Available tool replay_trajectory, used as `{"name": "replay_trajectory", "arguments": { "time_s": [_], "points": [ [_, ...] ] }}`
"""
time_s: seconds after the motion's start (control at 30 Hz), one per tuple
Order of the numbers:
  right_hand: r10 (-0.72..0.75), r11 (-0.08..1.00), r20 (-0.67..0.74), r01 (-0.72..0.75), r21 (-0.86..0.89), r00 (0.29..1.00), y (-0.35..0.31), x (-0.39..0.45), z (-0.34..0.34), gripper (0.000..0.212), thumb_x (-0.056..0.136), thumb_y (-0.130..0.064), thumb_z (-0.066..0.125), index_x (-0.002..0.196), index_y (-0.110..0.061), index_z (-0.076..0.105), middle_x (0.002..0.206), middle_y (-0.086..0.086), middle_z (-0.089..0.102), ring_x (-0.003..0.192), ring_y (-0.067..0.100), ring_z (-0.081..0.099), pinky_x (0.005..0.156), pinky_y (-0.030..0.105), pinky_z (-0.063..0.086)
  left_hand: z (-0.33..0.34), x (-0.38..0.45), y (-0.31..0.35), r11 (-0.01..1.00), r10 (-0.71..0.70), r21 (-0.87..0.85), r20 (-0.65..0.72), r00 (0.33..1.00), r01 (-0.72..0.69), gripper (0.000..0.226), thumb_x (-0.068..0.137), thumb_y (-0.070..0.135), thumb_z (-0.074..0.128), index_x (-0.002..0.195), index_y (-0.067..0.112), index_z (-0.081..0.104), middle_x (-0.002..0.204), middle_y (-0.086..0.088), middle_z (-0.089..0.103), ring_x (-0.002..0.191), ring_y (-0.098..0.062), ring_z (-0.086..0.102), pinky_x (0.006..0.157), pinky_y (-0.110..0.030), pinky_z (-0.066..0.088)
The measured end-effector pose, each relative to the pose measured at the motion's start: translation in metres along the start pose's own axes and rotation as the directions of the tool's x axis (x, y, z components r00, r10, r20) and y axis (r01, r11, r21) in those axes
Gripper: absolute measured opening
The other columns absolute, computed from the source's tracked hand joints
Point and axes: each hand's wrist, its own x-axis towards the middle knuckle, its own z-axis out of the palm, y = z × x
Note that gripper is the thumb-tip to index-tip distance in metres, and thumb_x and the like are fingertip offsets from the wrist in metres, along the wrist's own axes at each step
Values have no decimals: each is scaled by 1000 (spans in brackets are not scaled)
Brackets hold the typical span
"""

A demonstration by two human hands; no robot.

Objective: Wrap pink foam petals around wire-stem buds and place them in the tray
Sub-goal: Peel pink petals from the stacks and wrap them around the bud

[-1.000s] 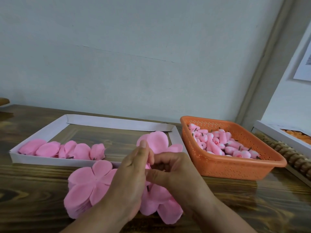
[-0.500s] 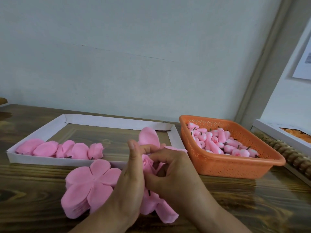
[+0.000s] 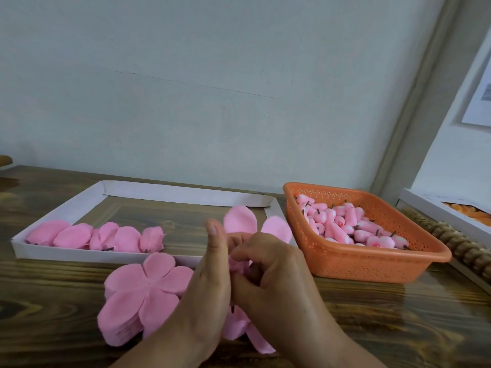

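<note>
Just in front of the white tray [image 3: 87, 201], one pink foam petal piece [image 3: 240, 221] is pinched by the curled fingers of both the left hand [image 3: 210, 285] and right hand [image 3: 271, 277]. Five wrapped buds [image 3: 106, 236] are laid inside the tray; one petal stack [image 3: 143, 293] is set on the counter [image 3: 385, 314] before it.

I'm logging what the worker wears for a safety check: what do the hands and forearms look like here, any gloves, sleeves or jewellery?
Both hands are bare: the left hand and right hand show no gloves, rings or watch. The forearms are uncovered, no sleeves in view. Nails look short and unpainted.

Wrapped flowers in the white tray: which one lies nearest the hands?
The rightmost wrapped flower, at the end of the row in the white tray; the others lie farther left.
</note>
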Motion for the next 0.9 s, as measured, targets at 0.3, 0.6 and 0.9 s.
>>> {"name": "replay_trajectory", "arguments": {
  "time_s": [0.3, 0.6, 0.9],
  "points": [
    [221, 951, -159, -177, 252, 962, 12, 13, -40, 25, 78, 6, 66, 61, -12, 68, 52, 2, 63, 43, 10, 54, 44, 23, 46, -2, 6, 10, 971, 8, 236, -222, 975, 46, 25, 96, 20, 52, 86, 30, 73, 90, -3, 74, 89, -25, 68, 76, -34, 58],
    [212, 927, -303, -93, 363, 929, 23, 18, -52, 19, 81, 7, 62, 68, -5, 68, 56, 8, 67, 47, 11, 55, 50, 21, 48, -7, 7, 16, 915, -132, 335, -284, 950, 227, 75, 90, 4, 53, 147, 42, 23, 116, -4, 60, 113, -20, 52, 92, -35, 37],
    [109, 993, -297, -92, 73, 949, 30, 15, -35, 25, 78, 6, 67, 66, -16, 64, 65, 8, 61, 59, 22, 58, 56, 28, 49, -7, 0, 17, 952, -247, 146, -146, 958, 268, 78, 88, -2, 53, 149, 34, 23, 134, -3, 57, 127, -23, 48, 112, -47, 32]
  ]
}}
